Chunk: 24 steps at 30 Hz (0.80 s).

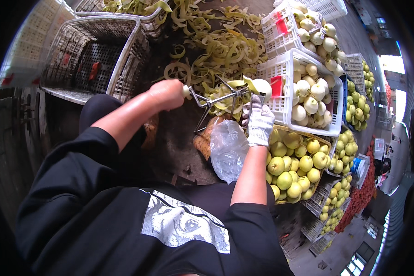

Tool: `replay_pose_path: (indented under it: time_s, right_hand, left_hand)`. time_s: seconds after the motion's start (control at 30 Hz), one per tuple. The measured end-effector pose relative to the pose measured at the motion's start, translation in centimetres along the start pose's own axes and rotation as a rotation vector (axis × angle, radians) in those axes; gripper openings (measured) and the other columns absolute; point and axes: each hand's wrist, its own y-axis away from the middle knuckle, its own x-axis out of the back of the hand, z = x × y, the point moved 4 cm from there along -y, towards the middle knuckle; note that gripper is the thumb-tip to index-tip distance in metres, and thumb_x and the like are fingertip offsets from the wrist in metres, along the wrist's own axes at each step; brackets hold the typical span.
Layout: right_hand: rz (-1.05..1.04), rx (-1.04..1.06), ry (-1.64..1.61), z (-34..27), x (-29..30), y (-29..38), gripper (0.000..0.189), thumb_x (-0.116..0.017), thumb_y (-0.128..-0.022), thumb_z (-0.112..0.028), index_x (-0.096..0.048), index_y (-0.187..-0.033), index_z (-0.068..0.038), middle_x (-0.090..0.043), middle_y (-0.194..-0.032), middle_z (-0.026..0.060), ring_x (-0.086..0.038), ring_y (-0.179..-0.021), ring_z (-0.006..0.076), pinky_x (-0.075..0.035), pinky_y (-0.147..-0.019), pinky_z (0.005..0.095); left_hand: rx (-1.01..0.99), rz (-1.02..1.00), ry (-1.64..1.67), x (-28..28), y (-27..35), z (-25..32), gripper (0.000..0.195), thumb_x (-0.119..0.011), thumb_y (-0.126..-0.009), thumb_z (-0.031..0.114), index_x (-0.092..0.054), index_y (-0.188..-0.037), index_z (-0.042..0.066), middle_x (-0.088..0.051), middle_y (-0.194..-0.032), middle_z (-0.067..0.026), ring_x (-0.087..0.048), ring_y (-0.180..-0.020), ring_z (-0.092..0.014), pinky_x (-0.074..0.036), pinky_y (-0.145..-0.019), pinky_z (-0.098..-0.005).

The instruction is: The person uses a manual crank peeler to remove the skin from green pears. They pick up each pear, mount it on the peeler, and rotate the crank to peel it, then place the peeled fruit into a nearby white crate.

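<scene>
My bare left hand (167,94) grips the pale crank handle (186,90) of a metal hand-cranked peeling machine (210,102). At the machine's far end sits a white, peeled pear (263,88), with a green-yellow strip of peel (250,84) curling off its near side. My right hand (260,119), in a white knit glove with grey-soiled fingers, is just below the pear. Its fingers close around a thin metal peeling tool (263,100), mostly hidden by the glove. Below the machine, a clear plastic bag (229,150) lies beside my right forearm, over an orange-brown patterned item (203,143).
Peel strips (224,48) cover the floor ahead. A dirty white crate (89,58) stands left. To the right are a white crate of peeled pears (289,93), another behind it (279,31), and a yellow crate of unpeeled pears (296,165). Further crates stand beyond.
</scene>
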Motion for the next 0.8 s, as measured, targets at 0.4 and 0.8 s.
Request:
replay_pose_path:
  time_s: [0.4,0.8]
  right_hand:
    - [-0.08,0.307,0.16,2.4,0.1,-2.6,0.03,-0.063,-0.098,-0.031,-0.072,-0.108,-0.004,-0.069,-0.077,-0.0007,-0.059,-0.067,0.007,-0.048,-0.061,0.0252]
    - [-0.246,-0.243,0.002,-6.2,6.4,-4.0,0.048,-0.063,-0.095,-0.052,-0.062,-0.071,-0.011,-0.047,-0.05,-0.0057,-0.037,-0.033,0.0066,-0.025,-0.031,0.0237]
  left_hand:
    - [-0.098,-0.544,0.259,-10.6,0.8,1.0,0.022,-0.062,-0.078,0.01,-0.072,-0.094,0.0,-0.065,-0.063,-0.0092,-0.065,-0.053,-0.02,-0.053,-0.053,-0.0343]
    - [-0.004,0.019,-0.239,-1.8,-1.9,0.1,0.02,-0.061,-0.078,0.013,-0.074,-0.089,0.003,-0.074,-0.089,-0.0167,-0.073,-0.086,-0.033,-0.058,-0.073,-0.0409]
